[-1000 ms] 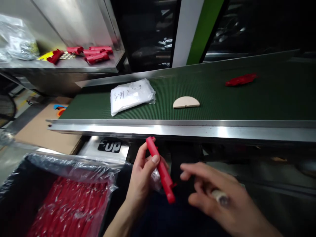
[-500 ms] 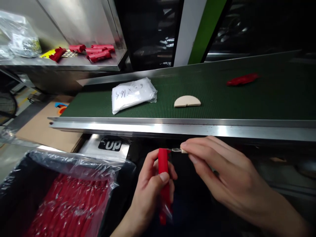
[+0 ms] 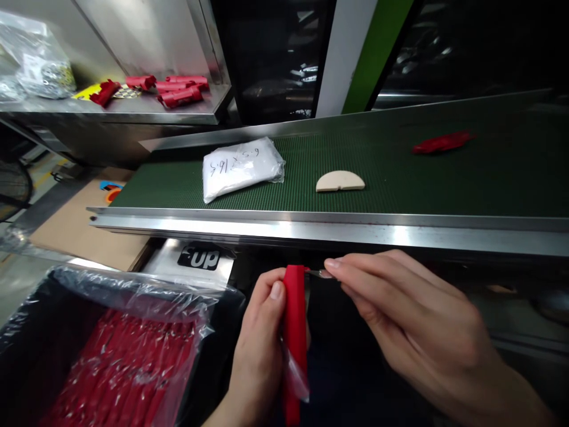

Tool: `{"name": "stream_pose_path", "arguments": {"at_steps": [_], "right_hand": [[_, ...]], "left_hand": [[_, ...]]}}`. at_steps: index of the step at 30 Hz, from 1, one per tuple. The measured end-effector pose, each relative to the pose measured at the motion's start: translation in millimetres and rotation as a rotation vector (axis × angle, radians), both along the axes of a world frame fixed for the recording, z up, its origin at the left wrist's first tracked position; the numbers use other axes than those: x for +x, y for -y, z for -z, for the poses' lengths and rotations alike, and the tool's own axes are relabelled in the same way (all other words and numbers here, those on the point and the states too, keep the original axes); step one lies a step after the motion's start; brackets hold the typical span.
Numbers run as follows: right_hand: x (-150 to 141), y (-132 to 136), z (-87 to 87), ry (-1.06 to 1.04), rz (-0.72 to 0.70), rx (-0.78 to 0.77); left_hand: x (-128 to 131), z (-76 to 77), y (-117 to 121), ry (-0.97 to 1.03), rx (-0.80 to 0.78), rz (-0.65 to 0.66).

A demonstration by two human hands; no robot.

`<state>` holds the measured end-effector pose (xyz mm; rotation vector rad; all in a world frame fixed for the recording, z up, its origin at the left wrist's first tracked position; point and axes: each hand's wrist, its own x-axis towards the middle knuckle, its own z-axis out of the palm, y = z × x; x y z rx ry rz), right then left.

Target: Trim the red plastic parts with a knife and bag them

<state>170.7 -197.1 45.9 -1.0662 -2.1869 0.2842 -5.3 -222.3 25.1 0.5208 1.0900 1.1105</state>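
My left hand [image 3: 262, 338] is closed round a long, narrow red plastic part [image 3: 294, 326], held upright with its flat top end pointing away from me. A flap of clear plastic [image 3: 297, 376] shows against its lower half. Between the thumb and fingers of my right hand [image 3: 400, 314] is a small knife [image 3: 320, 273] with a thin metal blade. The blade's tip meets the right edge of the red part near its top. Most of the knife's handle is hidden by my fingers.
Beyond my hands runs a green conveyor belt [image 3: 302, 160] with a metal rail, bearing a white packet [image 3: 242, 169], a cream half-disc [image 3: 340, 181] and a red piece [image 3: 442, 142]. A plastic-lined bin [image 3: 26, 308] of red parts stands left. More red parts [image 3: 180, 95] lie on a metal shelf.
My left thumb has shifted up and left along the red part, which now shows more of its length and is turned slightly. The knife stays at its upper right edge.
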Motion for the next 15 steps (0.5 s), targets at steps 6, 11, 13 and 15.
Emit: {"name": "stream_pose_path", "arguments": {"at_steps": [6,11,13,15], "right_hand": [[-2.6,0.3,-2.3,0.006,0.013,0.018],[-3.6,-1.1,-4.0,0.024,0.008,0.031],[-3.7,-1.7,-4.3,0.030,0.008,0.039],[-3.7,-1.8,-4.4,0.033,0.009,0.046]], "left_hand": [[0.6,-2.6,0.2,0.055,0.009,0.049],[-1.9,-0.5,1.5,0.018,0.002,0.046],[-2.2,-0.7,1.7,0.017,0.000,0.056],[-1.9,-1.1,1.7,0.013,-0.001,0.057]]}}
